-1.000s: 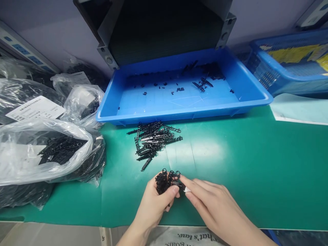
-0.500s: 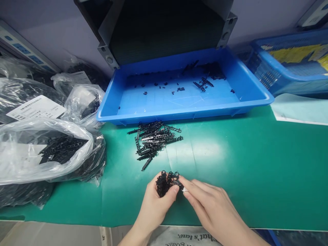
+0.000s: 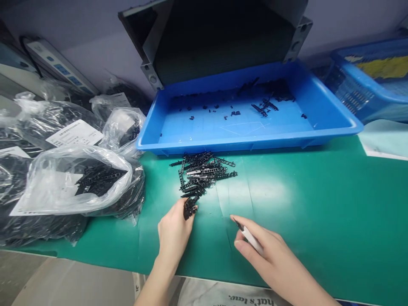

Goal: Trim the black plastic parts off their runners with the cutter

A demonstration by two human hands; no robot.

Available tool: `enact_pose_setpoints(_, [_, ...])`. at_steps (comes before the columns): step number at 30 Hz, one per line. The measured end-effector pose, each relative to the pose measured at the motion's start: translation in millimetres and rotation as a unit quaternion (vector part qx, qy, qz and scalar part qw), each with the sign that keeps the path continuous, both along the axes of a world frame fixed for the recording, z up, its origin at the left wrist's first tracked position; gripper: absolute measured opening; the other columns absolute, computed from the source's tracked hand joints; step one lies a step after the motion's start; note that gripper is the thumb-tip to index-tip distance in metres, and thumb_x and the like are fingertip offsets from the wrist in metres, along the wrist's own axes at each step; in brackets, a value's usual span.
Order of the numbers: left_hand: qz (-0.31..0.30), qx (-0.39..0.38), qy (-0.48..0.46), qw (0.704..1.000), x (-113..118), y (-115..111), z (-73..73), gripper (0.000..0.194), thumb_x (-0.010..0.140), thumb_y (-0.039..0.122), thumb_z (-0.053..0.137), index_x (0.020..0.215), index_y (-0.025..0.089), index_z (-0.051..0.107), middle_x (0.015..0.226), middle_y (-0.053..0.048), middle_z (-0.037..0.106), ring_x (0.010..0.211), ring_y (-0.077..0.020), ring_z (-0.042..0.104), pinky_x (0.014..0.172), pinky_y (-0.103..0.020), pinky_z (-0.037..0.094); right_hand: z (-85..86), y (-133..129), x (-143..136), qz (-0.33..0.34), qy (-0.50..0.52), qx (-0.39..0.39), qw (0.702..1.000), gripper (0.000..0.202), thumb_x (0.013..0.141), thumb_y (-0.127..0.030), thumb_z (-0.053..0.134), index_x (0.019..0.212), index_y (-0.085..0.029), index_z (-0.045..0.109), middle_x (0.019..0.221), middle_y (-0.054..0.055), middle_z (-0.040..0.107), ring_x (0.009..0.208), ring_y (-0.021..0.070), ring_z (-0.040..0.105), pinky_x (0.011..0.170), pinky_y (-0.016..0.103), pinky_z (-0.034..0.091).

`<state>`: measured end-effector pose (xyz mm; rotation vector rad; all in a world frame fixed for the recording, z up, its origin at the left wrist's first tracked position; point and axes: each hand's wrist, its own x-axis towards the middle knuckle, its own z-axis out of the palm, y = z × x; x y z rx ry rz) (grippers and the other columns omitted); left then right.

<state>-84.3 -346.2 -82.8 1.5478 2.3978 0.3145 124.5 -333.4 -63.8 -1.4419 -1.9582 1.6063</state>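
My left hand (image 3: 174, 227) is closed around a bunch of small black plastic parts (image 3: 190, 208), right at the near edge of a loose pile of black plastic strips (image 3: 204, 172). Some strips in the pile show rows of small holes. Over the green mat to the right, my right hand (image 3: 259, 244) holds a slim white-handled tool (image 3: 253, 241) with a dark, narrow tip pointing up and left. The exact kind of tool cannot be made out. Part of its handle is hidden by the fingers.
Behind the pile stands a blue tray (image 3: 248, 142) with scattered black bits, under a dark overhanging panel (image 3: 223, 42). At left, an open clear bag (image 3: 79, 204) of black strips leans among other filled bags. A blue basket (image 3: 372, 91) and a pale sheet (image 3: 387, 138) lie right.
My left hand has moved forward and left to the pile with its bunch. My right hand has separated from it, exposing the white-handled tool. The view has shifted left.
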Motion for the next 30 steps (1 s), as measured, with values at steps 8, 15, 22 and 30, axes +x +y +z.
enact_pose_setpoints(8, [-0.09, -0.115, -0.314, 0.938, 22.3, -12.6, 16.7, 0.018, 0.075, 0.031, 0.051, 0.064, 0.017, 0.044, 0.057, 0.003, 0.041, 0.056, -0.0118, 0.039, 0.052, -0.021, 0.029, -5.7, 11.9, -4.0, -0.046, -0.004, -0.053, 0.998, 0.039, 0.084, -0.041, 0.038, 0.116, -0.023, 0.048, 0.088, 0.004, 0.06, 0.08, 0.0201, 0.056, 0.065, 0.032, 0.043])
enact_pose_setpoints(15, [-0.087, -0.126, -0.512, 0.845, 41.0, -12.5, 10.7, 0.013, 0.07, 0.027, 0.06, 0.072, 0.016, 0.053, 0.067, 0.002, 0.047, 0.063, -0.0119, 0.04, 0.059, -0.022, 0.032, -3.3, 16.7, -6.1, -0.051, 0.073, -0.064, 0.994, 0.019, 0.085, -0.031, 0.04, 0.076, -0.018, 0.051, 0.065, -0.001, 0.056, 0.059, 0.0112, 0.05, 0.052, 0.022, 0.036])
enact_pose_setpoints(22, [-0.016, -0.081, -0.606, 0.791, 54.4, -11.1, 2.8, 0.02, 0.07, 0.032, 0.063, 0.075, 0.014, 0.054, 0.065, 0.001, 0.051, 0.061, -0.011, 0.044, 0.058, -0.022, 0.036, -6.1, 17.7, -6.7, -0.062, 0.097, -0.058, 0.992, 0.018, 0.085, -0.031, 0.039, 0.082, -0.018, 0.051, 0.066, -0.001, 0.057, 0.06, 0.012, 0.053, 0.056, 0.024, 0.04])
enact_pose_setpoints(30, [0.108, -0.014, -0.652, 0.751, 51.9, -15.3, -4.0, 0.044, 0.058, 0.044, 0.075, 0.083, 0.014, 0.054, 0.062, 0.005, 0.044, 0.046, -0.0025, 0.026, 0.038, -0.015, 0.017, 3.2, 6.1, 12.4, 0.084, -0.042, 0.115, 0.989, 0.038, 0.092, -0.036, 0.027, 0.126, -0.024, 0.037, 0.11, 0.006, 0.057, 0.094, 0.0212, 0.057, 0.073, 0.037, 0.046])
